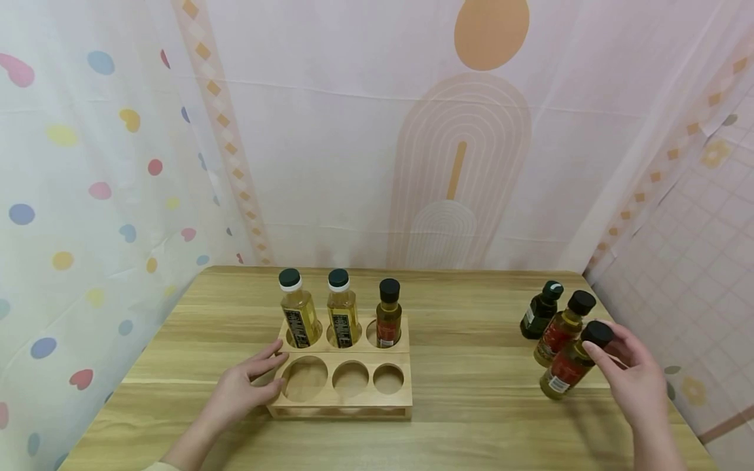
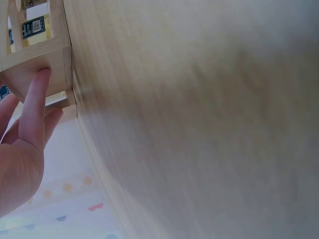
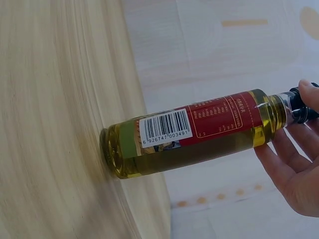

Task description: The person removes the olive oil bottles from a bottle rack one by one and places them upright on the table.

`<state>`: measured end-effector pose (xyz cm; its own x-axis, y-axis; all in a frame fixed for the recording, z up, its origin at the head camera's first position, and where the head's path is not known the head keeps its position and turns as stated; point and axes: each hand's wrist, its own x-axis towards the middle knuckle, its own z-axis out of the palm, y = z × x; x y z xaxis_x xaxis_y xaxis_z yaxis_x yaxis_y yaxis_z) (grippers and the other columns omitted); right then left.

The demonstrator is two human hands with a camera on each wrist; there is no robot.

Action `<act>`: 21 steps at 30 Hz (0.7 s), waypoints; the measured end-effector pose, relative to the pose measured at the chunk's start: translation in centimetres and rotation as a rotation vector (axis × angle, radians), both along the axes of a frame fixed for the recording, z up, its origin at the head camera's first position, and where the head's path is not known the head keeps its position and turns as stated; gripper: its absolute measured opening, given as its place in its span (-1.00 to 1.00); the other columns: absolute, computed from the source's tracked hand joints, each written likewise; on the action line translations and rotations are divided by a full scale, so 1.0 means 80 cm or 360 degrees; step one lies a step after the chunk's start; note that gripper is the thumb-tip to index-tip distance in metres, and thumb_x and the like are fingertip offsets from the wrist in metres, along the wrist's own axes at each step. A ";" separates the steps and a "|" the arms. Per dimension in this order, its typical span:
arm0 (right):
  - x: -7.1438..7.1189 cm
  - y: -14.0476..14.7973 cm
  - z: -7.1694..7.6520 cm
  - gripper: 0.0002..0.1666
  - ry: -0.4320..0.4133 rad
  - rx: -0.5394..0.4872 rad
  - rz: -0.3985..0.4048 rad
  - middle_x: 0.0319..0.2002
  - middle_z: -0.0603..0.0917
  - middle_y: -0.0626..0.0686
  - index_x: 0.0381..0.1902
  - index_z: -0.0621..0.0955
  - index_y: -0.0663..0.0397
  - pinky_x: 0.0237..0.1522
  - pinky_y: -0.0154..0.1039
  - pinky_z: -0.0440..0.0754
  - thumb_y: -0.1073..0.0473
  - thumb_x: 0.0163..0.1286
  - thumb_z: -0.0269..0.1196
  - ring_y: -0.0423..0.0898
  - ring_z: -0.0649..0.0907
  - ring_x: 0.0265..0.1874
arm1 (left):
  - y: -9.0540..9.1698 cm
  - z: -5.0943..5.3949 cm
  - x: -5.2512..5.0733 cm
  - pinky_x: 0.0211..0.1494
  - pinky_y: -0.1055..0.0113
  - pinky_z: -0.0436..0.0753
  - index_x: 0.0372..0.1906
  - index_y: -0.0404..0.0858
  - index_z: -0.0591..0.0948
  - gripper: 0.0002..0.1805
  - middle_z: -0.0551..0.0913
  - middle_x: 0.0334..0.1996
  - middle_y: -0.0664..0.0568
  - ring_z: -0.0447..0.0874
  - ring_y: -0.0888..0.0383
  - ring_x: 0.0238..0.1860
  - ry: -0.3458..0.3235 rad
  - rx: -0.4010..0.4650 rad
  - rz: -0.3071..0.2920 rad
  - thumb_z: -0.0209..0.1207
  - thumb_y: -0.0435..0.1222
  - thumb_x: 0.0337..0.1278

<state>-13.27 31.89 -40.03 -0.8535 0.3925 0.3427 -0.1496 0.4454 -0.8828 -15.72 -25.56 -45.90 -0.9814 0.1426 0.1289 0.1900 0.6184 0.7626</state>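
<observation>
At the right of the table, my right hand [image 1: 639,386] holds a red-labelled oil bottle [image 1: 567,373] by its black cap and neck. The bottle leans slightly; whether its base [image 3: 113,153] touches the table I cannot tell. My left hand [image 1: 244,383] rests against the left side of a two-tier wooden rack [image 1: 347,412], its fingers [image 2: 35,109] extended. In the rack's back row stand two pale-yellow oil bottles, one at the left [image 1: 299,314] and one in the middle [image 1: 343,314], plus a red-labelled bottle [image 1: 389,320]. The front row's three round holes hold nothing.
Just behind the held bottle stand another red-labelled bottle [image 1: 556,337] and a smaller dark bottle [image 1: 538,314]. Wood-grained tabletop [image 1: 471,392] lies between the rack and these bottles. Patterned curtains [image 1: 330,163] hang behind the table and along both sides.
</observation>
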 end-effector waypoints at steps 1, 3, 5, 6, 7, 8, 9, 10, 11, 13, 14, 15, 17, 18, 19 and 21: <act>0.000 0.002 0.000 -0.56 0.0002 -0.0005 -0.0003 -0.31 0.61 -0.55 0.10 0.62 -0.09 -0.24 -0.67 0.52 0.39 0.31 0.33 -0.58 0.59 -0.27 | 0.000 0.000 0.000 0.31 -0.08 0.33 0.20 -0.25 0.63 -0.49 0.37 0.41 0.03 0.31 -0.14 0.37 -0.0003 0.0004 0.0000 0.40 -0.24 0.12; 0.001 0.004 0.000 -0.56 0.0009 -0.0001 -0.0005 -0.31 0.61 -0.55 0.10 0.62 -0.09 -0.24 -0.67 0.51 0.39 0.31 0.33 -0.59 0.59 -0.27 | 0.000 0.000 0.000 0.31 -0.07 0.33 0.20 -0.26 0.63 -0.49 0.37 0.41 0.03 0.31 -0.14 0.37 -0.0006 0.0010 -0.0004 0.40 -0.25 0.12; 0.001 0.006 0.000 -0.55 0.0014 -0.0012 -0.0008 -0.30 0.62 -0.54 0.10 0.63 -0.07 -0.23 -0.67 0.52 0.41 0.31 0.32 -0.58 0.60 -0.26 | 0.000 0.000 0.000 0.31 -0.07 0.33 0.20 -0.26 0.63 -0.49 0.37 0.41 0.03 0.31 -0.14 0.37 -0.0008 0.0013 -0.0003 0.40 -0.25 0.12; 0.001 0.007 0.000 -0.55 0.0016 -0.0015 -0.0008 -0.30 0.62 -0.54 0.11 0.63 -0.07 -0.23 -0.67 0.52 0.41 0.31 0.32 -0.58 0.60 -0.26 | 0.000 0.000 0.000 0.31 -0.07 0.33 0.20 -0.26 0.63 -0.49 0.38 0.40 0.03 0.31 -0.14 0.37 -0.0007 0.0010 -0.0002 0.40 -0.25 0.12; 0.001 0.008 0.000 -0.55 0.0014 -0.0019 -0.0008 -0.29 0.62 -0.54 0.11 0.62 -0.08 -0.23 -0.67 0.51 0.40 0.31 0.33 -0.58 0.60 -0.25 | 0.000 0.000 0.000 0.31 -0.07 0.33 0.20 -0.26 0.63 -0.49 0.38 0.40 0.03 0.31 -0.14 0.37 -0.0010 0.0013 -0.0002 0.40 -0.25 0.12; 0.001 0.008 0.000 -0.55 0.0012 -0.0021 -0.0007 -0.29 0.62 -0.54 0.12 0.62 -0.08 -0.23 -0.67 0.51 0.40 0.31 0.33 -0.58 0.60 -0.25 | 0.000 0.000 0.000 0.31 -0.08 0.33 0.20 -0.26 0.63 -0.49 0.38 0.41 0.03 0.31 -0.14 0.37 -0.0011 0.0011 -0.0001 0.40 -0.25 0.12; 0.001 0.009 0.000 -0.54 0.0010 -0.0027 -0.0006 -0.29 0.63 -0.54 0.12 0.62 -0.08 -0.23 -0.67 0.51 0.40 0.31 0.33 -0.58 0.60 -0.25 | 0.000 0.000 0.000 0.31 -0.08 0.33 0.20 -0.25 0.63 -0.49 0.37 0.41 0.03 0.31 -0.14 0.37 -0.0014 0.0010 0.0000 0.40 -0.24 0.12; 0.001 0.010 0.000 -0.54 0.0008 -0.0031 -0.0008 -0.29 0.63 -0.54 0.12 0.62 -0.07 -0.22 -0.67 0.51 0.40 0.31 0.33 -0.58 0.60 -0.25 | 0.000 0.001 0.000 0.31 -0.08 0.33 0.20 -0.25 0.63 -0.49 0.37 0.41 0.04 0.31 -0.14 0.37 -0.0019 0.0013 0.0001 0.40 -0.24 0.12; 0.001 0.010 0.000 -0.54 0.0004 -0.0028 -0.0007 -0.29 0.63 -0.54 0.12 0.62 -0.07 -0.22 -0.67 0.51 0.40 0.31 0.33 -0.58 0.60 -0.24 | 0.000 0.001 0.000 0.31 -0.08 0.33 0.20 -0.25 0.63 -0.49 0.37 0.41 0.03 0.31 -0.14 0.37 -0.0020 0.0013 0.0001 0.40 -0.24 0.12; 0.001 0.011 0.000 -0.54 -0.0008 -0.0030 -0.0010 -0.28 0.62 -0.54 0.13 0.62 -0.09 -0.23 -0.67 0.51 0.39 0.31 0.33 -0.58 0.60 -0.24 | 0.000 0.001 0.000 0.31 -0.09 0.33 0.21 -0.26 0.62 -0.49 0.37 0.41 0.03 0.31 -0.14 0.37 -0.0026 0.0023 -0.0001 0.40 -0.24 0.12; 0.001 0.012 0.000 -0.54 -0.0015 -0.0032 -0.0012 -0.28 0.61 -0.55 0.13 0.62 -0.11 -0.23 -0.67 0.51 0.38 0.32 0.33 -0.58 0.59 -0.24 | 0.000 0.001 0.000 0.31 -0.09 0.34 0.21 -0.27 0.62 -0.49 0.37 0.41 0.03 0.31 -0.14 0.37 -0.0028 0.0026 -0.0003 0.39 -0.25 0.12; 0.001 0.012 -0.001 -0.53 -0.0024 -0.0036 -0.0017 -0.28 0.61 -0.55 0.13 0.61 -0.13 -0.23 -0.67 0.51 0.38 0.32 0.33 -0.59 0.59 -0.25 | 0.000 0.001 0.000 0.31 -0.09 0.34 0.21 -0.27 0.62 -0.49 0.37 0.41 0.02 0.32 -0.14 0.37 -0.0030 0.0032 -0.0003 0.39 -0.25 0.12; 0.001 0.014 -0.001 -0.53 -0.0040 -0.0046 -0.0019 -0.27 0.60 -0.56 0.14 0.61 -0.15 -0.24 -0.68 0.51 0.37 0.33 0.33 -0.59 0.58 -0.24 | 0.000 0.000 0.000 0.30 -0.09 0.35 0.20 -0.28 0.62 -0.49 0.36 0.41 0.01 0.32 -0.14 0.37 -0.0032 0.0040 -0.0006 0.39 -0.26 0.12; 0.001 0.014 -0.001 -0.53 -0.0050 -0.0052 -0.0021 -0.27 0.60 -0.57 0.14 0.60 -0.17 -0.24 -0.68 0.50 0.36 0.33 0.33 -0.60 0.58 -0.24 | 0.000 0.000 0.000 0.30 -0.09 0.35 0.20 -0.28 0.62 -0.49 0.36 0.41 0.01 0.32 -0.14 0.37 -0.0035 0.0043 -0.0007 0.39 -0.26 0.12; 0.001 0.015 -0.001 -0.53 -0.0057 -0.0052 -0.0023 -0.27 0.59 -0.57 0.14 0.60 -0.18 -0.24 -0.68 0.50 0.34 0.34 0.33 -0.60 0.58 -0.24 | 0.000 0.000 0.000 0.30 -0.09 0.35 0.20 -0.28 0.62 -0.49 0.36 0.41 0.01 0.31 -0.14 0.37 -0.0037 0.0046 -0.0008 0.39 -0.27 0.12; 0.001 0.016 0.000 -0.53 -0.0066 -0.0053 -0.0022 -0.26 0.59 -0.58 0.16 0.60 -0.18 -0.24 -0.68 0.50 0.34 0.34 0.33 -0.61 0.58 -0.24 | 0.000 0.000 -0.001 0.30 -0.09 0.36 0.21 -0.28 0.62 -0.49 0.36 0.42 0.01 0.31 -0.15 0.37 -0.0040 0.0050 -0.0009 0.39 -0.27 0.12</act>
